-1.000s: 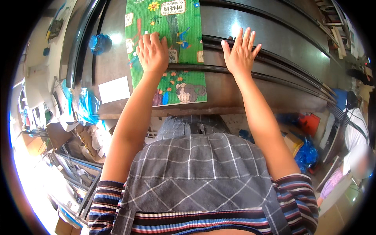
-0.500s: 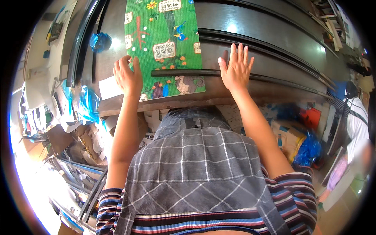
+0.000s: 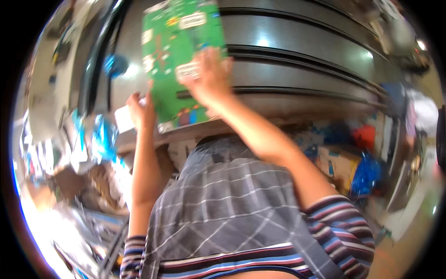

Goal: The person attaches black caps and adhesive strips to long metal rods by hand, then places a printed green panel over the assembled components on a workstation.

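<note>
A green mat printed with pictures and labels lies on a dark metal worktable. My right hand is over the mat's right part, fingers stretched out, blurred by motion. Beneath that wrist passes a thin black strip, its left end lying on the mat. My left hand is at the mat's left edge with thumb and fingers drawn together. A small whitish patch shows between them, too blurred to name. Next to this hand is a white card at the table's near edge.
Several long black strips lie across the table to the right. A crumpled blue plastic ball sits left of the mat. Blue plastic film hangs at the left. Below right are a cardboard box and a blue bag.
My right hand has moved left from the bare table beside the strip onto the mat. My left hand has drawn its fingers closer together near the white card. The whole view has shifted slightly.
</note>
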Demonstrator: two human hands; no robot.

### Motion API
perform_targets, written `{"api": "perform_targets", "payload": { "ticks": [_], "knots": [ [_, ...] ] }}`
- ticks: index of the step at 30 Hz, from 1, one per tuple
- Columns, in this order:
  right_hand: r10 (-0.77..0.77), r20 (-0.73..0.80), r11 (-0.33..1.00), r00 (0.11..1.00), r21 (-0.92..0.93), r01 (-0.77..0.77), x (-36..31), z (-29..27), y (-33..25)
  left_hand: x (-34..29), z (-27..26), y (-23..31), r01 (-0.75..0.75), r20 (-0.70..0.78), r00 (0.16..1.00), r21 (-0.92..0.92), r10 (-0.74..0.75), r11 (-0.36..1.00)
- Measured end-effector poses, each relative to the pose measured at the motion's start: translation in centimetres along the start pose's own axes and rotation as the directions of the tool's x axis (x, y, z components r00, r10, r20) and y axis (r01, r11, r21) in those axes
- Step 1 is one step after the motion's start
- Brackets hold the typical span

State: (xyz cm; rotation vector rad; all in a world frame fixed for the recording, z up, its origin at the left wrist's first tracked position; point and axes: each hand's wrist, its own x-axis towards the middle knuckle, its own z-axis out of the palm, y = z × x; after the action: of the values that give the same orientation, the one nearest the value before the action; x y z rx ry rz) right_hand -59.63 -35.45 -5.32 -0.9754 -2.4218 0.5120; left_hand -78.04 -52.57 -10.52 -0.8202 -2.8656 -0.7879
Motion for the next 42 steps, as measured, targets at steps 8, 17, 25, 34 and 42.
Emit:
{"api": "perform_targets", "payload": {
  "ticks": [8, 17, 25, 34, 42],
  "knots": [
    [-0.131, 0.262, 0.991, 0.956, 0.029, 0.128, -0.5, 3.0, -0.5, 1.8, 1.9, -1.8, -0.009, 0.217, 0.976, -0.064, 0.022, 0.998],
    [0.041, 0.085, 0.998, 0.996, -0.040, -0.037, -8.7, -11.0, 14.7, 2.9, 3.8, -7.9, -0.211, 0.147, 0.959, -0.208, 0.244, 0.955],
    [0.066, 0.473, 0.990, 0.879, -0.142, 0.002, -5.5, -14.7, 14.2, 1.4, -5.5, -2.5, -0.047, -0.012, 0.999, -0.515, 0.047, 0.856],
    [0.091, 0.487, 0.972, 0.869, -0.234, 0.030, -4.4, -13.7, 15.0, 8.0, -18.3, -17.5, 0.016, -0.413, 0.893, 0.422, 0.177, 0.907],
    [0.270, 0.199, 0.926, 0.942, -0.322, -0.197, -7.3, -17.0, 16.6, -0.2, -4.7, 4.1, -0.447, 0.003, 0.894, -0.004, 0.447, 0.894]
  ]
}}
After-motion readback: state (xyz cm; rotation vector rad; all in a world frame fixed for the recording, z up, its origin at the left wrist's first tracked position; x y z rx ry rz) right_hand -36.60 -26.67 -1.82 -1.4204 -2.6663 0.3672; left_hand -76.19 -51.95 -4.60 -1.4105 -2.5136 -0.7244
